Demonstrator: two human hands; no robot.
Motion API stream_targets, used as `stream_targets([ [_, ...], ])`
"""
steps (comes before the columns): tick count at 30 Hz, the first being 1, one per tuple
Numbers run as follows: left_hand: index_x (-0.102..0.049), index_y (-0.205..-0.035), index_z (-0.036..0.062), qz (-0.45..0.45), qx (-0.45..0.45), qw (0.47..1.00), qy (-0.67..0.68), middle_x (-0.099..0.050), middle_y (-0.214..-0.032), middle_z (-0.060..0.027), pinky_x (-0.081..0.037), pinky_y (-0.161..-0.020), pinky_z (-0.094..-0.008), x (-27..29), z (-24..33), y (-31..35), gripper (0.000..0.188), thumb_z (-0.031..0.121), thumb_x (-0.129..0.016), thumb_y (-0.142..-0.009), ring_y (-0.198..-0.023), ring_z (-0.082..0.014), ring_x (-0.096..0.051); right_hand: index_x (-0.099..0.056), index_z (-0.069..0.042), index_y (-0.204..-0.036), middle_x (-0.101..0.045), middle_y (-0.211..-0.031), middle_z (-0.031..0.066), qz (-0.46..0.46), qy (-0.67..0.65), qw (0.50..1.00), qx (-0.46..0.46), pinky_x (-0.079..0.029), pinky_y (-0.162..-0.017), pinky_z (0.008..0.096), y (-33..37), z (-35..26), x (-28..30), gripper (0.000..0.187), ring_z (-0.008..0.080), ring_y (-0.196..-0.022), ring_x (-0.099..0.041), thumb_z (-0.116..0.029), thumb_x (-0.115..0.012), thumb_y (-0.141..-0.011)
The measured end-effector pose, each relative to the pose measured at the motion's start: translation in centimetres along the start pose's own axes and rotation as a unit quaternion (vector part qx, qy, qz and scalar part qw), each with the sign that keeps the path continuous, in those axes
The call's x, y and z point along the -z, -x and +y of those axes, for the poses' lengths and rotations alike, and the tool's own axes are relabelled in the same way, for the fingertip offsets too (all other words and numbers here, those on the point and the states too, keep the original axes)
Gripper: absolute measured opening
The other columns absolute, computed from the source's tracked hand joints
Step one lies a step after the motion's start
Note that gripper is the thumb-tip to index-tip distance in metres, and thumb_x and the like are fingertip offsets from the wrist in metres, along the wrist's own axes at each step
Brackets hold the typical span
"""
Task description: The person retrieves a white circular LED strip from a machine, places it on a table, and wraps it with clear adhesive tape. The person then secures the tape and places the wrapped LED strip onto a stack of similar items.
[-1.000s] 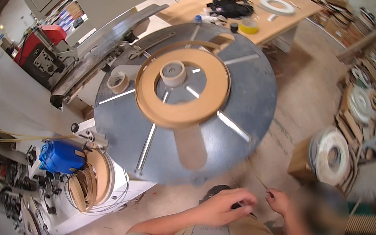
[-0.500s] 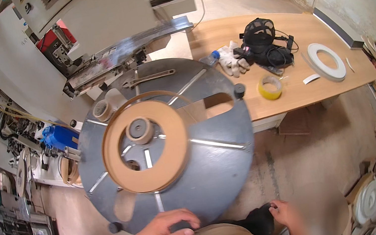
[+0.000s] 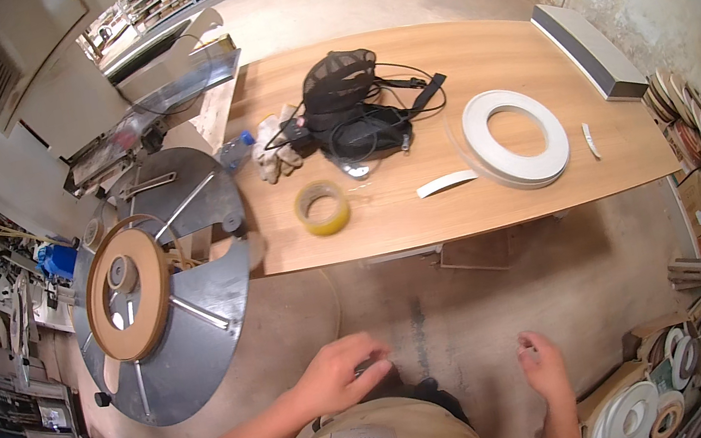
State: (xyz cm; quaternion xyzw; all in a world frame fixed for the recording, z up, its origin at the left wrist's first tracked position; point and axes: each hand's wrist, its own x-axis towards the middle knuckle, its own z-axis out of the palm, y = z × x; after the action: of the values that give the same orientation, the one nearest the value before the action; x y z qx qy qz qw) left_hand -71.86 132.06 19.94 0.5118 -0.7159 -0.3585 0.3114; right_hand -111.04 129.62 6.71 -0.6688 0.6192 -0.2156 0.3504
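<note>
Landmark: the long wooden table (image 3: 458, 191) runs across the middle of your view.
Left hand: your left hand (image 3: 340, 373) hangs below the table's near edge, close to your chest, fingers curled loosely with nothing clearly in them; whether the fingertips touch the dark thing at your waist cannot be told.
Right hand: your right hand (image 3: 545, 365) sits below the table's near edge, to the right of the left one, fingers spread open and holding nothing.
Grey disc: a round metal turntable (image 3: 194, 340) stands left of the table, carrying a tan ring of edge banding (image 3: 131, 295).
On the table: a yellow tape roll (image 3: 321, 208) lies near the near edge, a white edge-banding coil (image 3: 515, 137) toward the right end, a black harness (image 3: 350, 111) and pale gloves (image 3: 275, 146) farther back.
</note>
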Motion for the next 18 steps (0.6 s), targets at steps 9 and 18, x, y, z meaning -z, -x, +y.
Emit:
stream_targets([
  [9, -0.065, -0.106, 0.0045, 0.094, -0.062, 0.987, -0.118, -0.064, -0.102, -0.0172, -0.052, -0.085, -0.0439, -6.3, -4.5, -16.1, 0.022, 0.015, -0.072, -0.087, -0.097, -0.0380, -0.063, -0.067, -0.004, -0.117, -0.067, -0.115, 0.0137, 0.238, 0.058, 0.967, 0.076, -0.049, -0.098, 0.0411, -19.7, 4.9, 16.6, 0.029, 0.0297, -0.111, -0.063, -0.008, -0.070, -0.089],
  [18, -0.062, -0.115, 0.0009, 0.200, 0.065, 0.960, -0.184, -0.062, -0.118, -0.0167, -0.048, -0.096, -0.0413, -6.0, -9.4, -27.6, 0.035, 0.005, -0.073, -0.082, -0.110, -0.0364, -0.058, -0.064, -0.004, -0.124, -0.061, -0.131, 0.0161, 0.228, 0.290, 0.926, 0.083, -0.043, -0.106, 0.0475, -36.2, 8.1, 20.3, 0.048, 0.0390, -0.123, -0.052, -0.023, -0.078, -0.082],
])
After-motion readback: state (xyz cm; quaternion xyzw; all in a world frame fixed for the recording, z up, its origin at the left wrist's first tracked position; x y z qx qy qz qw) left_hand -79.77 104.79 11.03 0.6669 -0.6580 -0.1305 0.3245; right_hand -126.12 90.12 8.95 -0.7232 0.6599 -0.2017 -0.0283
